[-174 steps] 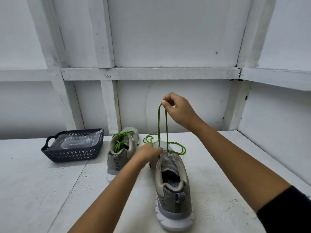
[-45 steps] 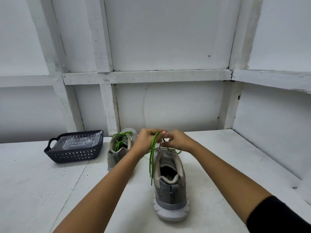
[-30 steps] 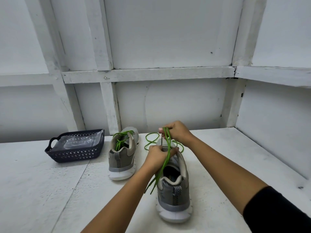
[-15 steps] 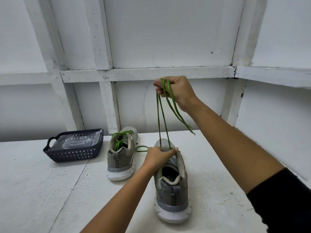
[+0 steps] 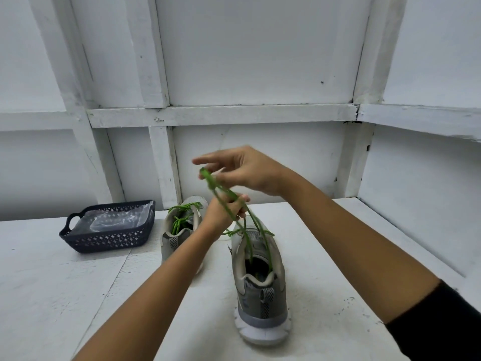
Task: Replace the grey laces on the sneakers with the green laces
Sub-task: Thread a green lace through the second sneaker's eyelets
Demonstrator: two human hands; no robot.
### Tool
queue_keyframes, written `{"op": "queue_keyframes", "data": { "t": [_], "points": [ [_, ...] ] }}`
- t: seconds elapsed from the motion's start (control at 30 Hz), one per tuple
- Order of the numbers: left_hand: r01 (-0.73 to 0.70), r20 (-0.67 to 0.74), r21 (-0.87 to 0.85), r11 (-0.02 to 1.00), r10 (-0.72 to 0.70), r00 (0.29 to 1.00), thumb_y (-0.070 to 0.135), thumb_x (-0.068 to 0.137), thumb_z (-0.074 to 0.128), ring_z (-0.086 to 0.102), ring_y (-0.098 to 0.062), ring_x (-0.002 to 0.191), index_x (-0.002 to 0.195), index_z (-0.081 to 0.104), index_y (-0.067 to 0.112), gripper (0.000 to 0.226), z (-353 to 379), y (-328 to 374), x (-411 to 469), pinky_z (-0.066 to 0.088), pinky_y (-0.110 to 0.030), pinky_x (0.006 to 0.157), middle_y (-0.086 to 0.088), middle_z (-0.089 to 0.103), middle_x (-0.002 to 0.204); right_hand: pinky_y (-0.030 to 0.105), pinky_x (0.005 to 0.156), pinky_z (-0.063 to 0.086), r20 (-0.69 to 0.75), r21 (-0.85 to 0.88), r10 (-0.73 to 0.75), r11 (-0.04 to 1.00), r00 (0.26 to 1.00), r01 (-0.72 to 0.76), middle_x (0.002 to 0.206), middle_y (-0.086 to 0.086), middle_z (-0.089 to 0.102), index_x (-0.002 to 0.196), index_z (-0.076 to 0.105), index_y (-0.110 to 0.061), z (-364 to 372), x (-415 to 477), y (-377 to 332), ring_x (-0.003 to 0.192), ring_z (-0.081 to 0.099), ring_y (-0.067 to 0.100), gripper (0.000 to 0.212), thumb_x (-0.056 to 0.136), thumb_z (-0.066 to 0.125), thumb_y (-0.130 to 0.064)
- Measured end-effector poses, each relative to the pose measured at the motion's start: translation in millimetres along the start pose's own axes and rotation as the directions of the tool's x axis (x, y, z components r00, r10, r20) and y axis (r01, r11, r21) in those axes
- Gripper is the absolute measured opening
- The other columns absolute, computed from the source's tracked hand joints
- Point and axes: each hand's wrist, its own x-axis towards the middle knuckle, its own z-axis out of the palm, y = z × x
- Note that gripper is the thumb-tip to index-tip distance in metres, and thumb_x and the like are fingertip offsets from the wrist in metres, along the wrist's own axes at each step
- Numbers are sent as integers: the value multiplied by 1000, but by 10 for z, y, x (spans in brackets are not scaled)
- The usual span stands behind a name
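While my left hand grips the green lace above the sneaker, right hand is blurry, idk if it's holding.

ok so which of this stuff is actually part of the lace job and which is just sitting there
In the job: green lace, gripped by the left hand, with the right hand at its upper end; near sneaker it threads into; far sneaker, already carrying green lacing.

Lying about: dark basket holding clear plastic, on the white table.
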Motion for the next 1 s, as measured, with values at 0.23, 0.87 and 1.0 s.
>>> {"op": "queue_keyframes", "data": {
  "t": [0.23, 0.87, 1.0],
  "points": [
    [-32, -35, 36, 999, 33, 999, 20, 97, 51, 57, 1, 51, 85, 67, 10, 23, 10, -56, -78, 47, -17, 57, 3, 60, 62, 21, 60, 41, -362, -16, 309, 941, 879, -338, 76, -1, 58, 116, 62, -9, -173, -221, 675, 64, 53, 9, 27, 95, 46, -3],
    [305, -40, 54, 951, -303, 952, 36, 79, 73, 60, -22, 96, 132, 27, 10, 75, 356, -427, -272, 43, -22, 66, -17, 60, 112, 14, 51, 41, -392, -100, 403, 875, 827, -473, 64, -2, 62, 89, 72, -4, 44, -160, 1231, 50, 55, -2, 16, 90, 59, -12],
    [334, -39, 125, 934, -332, 943, 43, 76, 73, 61, -27, 100, 133, 27, 7, 81, 401, -490, -249, 45, -29, 70, -17, 61, 112, 10, 52, 44, -454, 28, 323, 937, 830, -349, 66, 2, 63, 95, 70, 3, -20, -24, 1046, 47, 55, -4, 17, 91, 54, -2]
  ]
}}
